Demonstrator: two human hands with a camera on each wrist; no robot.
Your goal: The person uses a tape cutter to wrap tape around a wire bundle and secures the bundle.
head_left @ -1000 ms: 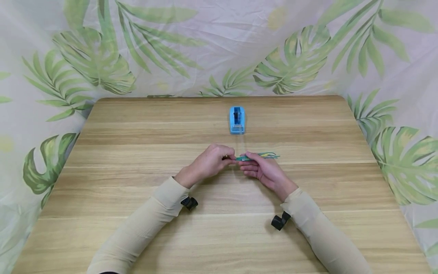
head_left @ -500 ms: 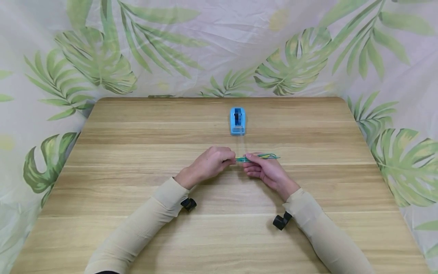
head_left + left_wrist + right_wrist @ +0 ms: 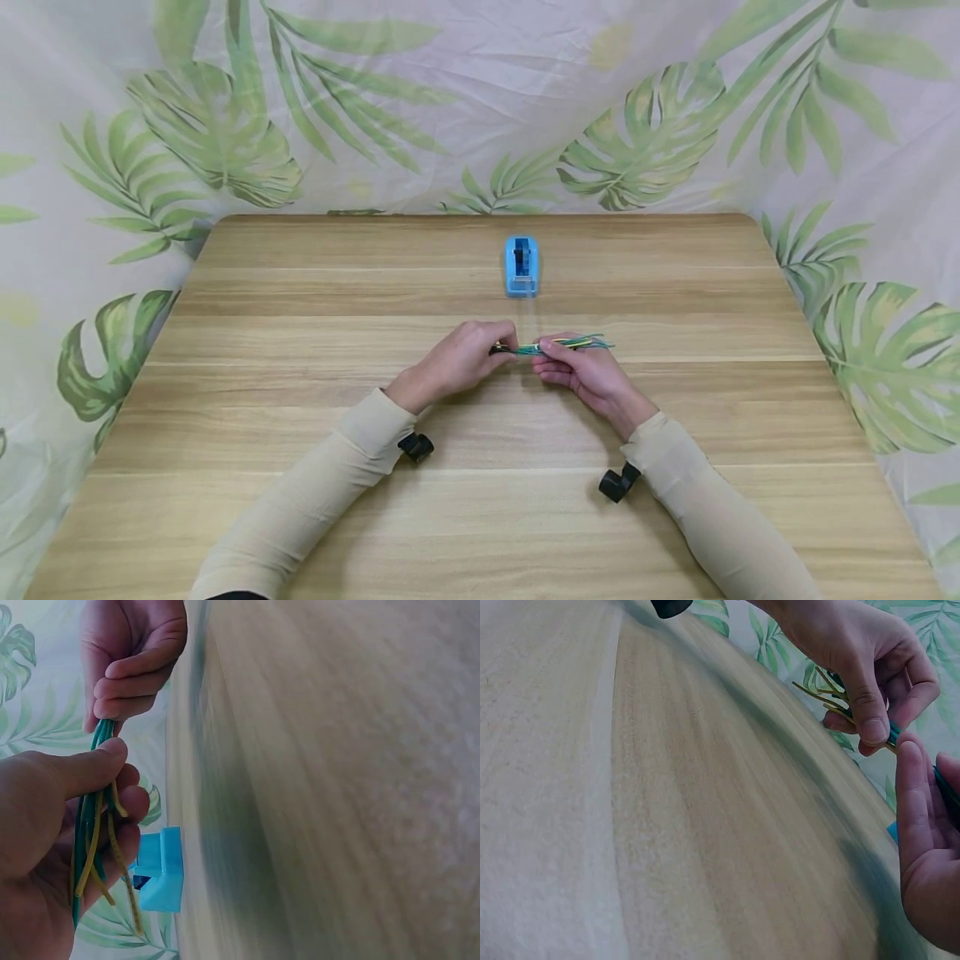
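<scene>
A bundle of thin green and yellow wires [image 3: 528,349] spans the gap between both hands above the middle of the table. At its left end my left hand [image 3: 465,357] pinches it between thumb and fingers; loose wire ends [image 3: 91,859] fan out across that palm in the left wrist view. My right hand [image 3: 588,375] holds the other part, thumb on top, with wire tips sticking out to the right. A clear strip of tape [image 3: 529,317] runs from the blue tape dispenser [image 3: 521,289] down to the bundle by the right fingertips. How it meets the wires is hard to see.
The dispenser stands near the far edge of the wooden table [image 3: 315,292]. Behind and beside the table hangs a leaf-print cloth [image 3: 480,100]. Each wrist carries a small black camera [image 3: 617,483].
Over the last second the right hand has shifted slightly right. Compared with half a second ago, the left thumb and forefinger show a wider gap, with the wires visible between them.
</scene>
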